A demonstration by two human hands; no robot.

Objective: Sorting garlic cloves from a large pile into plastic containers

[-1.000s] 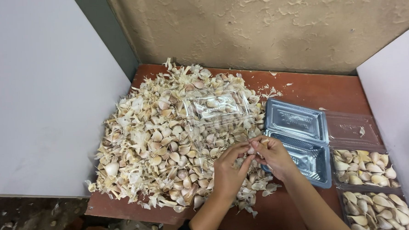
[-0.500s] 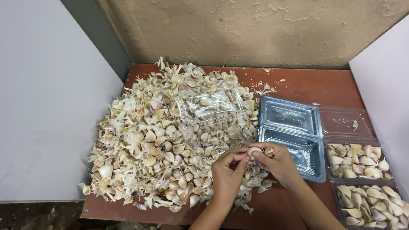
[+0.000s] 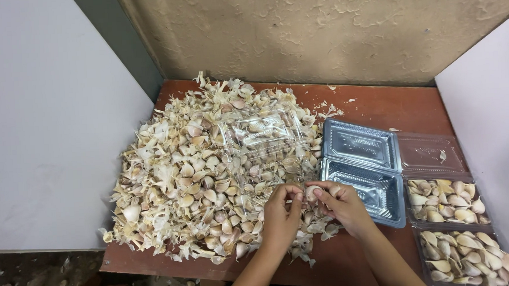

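Head view, looking down on a reddish-brown table [image 3: 379, 106] against a rough tan wall [image 3: 318, 31]. Both hands meeting low at centre, at the near edge of a big heap of garlic cloves and papery skins [image 3: 193, 174]. Left hand [image 3: 280, 213] curled, thumb and fingertips [image 3: 295, 194] pinched together on one garlic clove [image 3: 312, 192]; right hand [image 3: 344, 205] closing from the other side, thumb and forefinger clamped on the same clove. Clove sitting right between the two sets of fingertips, held just above the loose skins, close beside the front corner of an open clear plastic tray [image 3: 365, 181]. Tray empty-looking and shiny, its lid [image 3: 360, 144] hinged back behind it. Another clear container [image 3: 262, 131] lying on top of the heap. To the right, two filled trays of cloves [image 3: 445, 193], [image 3: 465, 257] lined up along the table edge, touching a white panel [image 3: 487, 110].
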